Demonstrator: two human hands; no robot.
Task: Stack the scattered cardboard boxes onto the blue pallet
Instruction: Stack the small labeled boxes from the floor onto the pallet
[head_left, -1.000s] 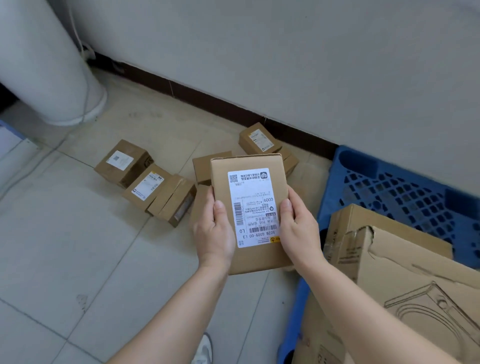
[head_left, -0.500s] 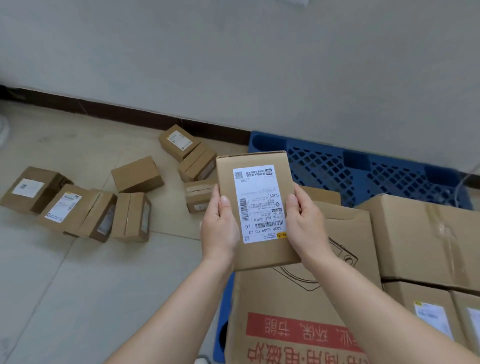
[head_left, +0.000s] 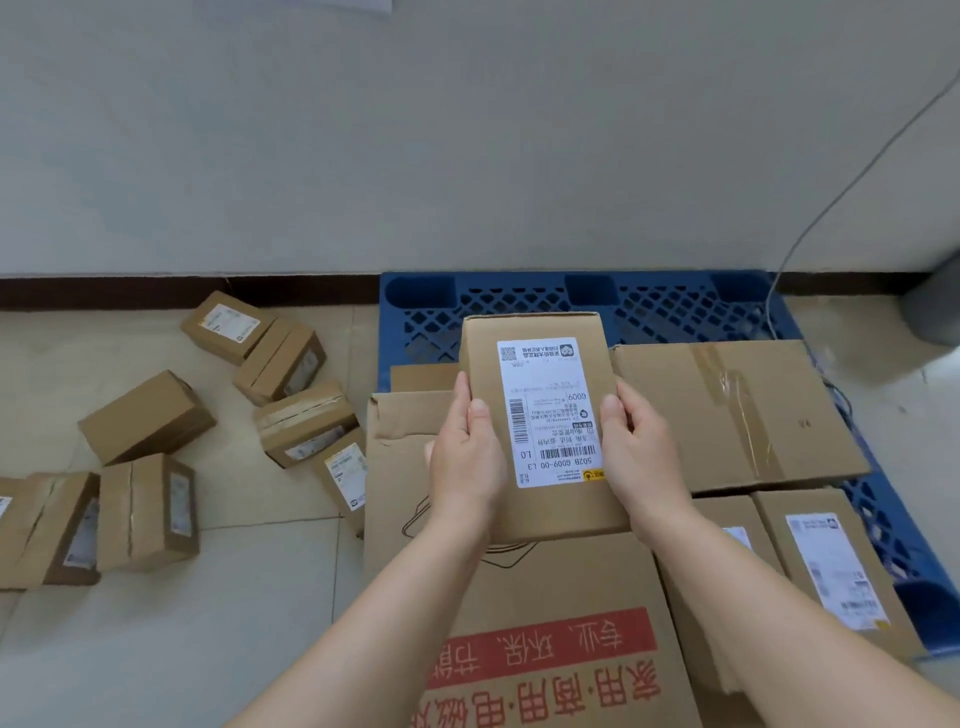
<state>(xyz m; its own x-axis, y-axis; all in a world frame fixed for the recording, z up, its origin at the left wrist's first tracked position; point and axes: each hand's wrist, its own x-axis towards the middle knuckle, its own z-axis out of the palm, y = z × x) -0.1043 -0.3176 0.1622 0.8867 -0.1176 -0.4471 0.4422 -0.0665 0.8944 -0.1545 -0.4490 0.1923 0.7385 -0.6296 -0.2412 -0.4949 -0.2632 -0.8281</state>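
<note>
The box (head_left: 545, 415), its sides held in the closed grip of the left hand (head_left: 465, 457) and right hand (head_left: 641, 452), has moved from above the floor to over the pallet (head_left: 519, 306), ready for stacking.

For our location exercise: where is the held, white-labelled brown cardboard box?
The labelled brown cardboard box is centre of the head view, gripped between the left hand and right hand, above large cartons on the blue plastic pallet.

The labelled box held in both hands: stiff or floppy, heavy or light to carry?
Probably stiff: the labelled box shows flat faces and square edges. Likely light: the left hand and right hand hold it by its sides.
</note>
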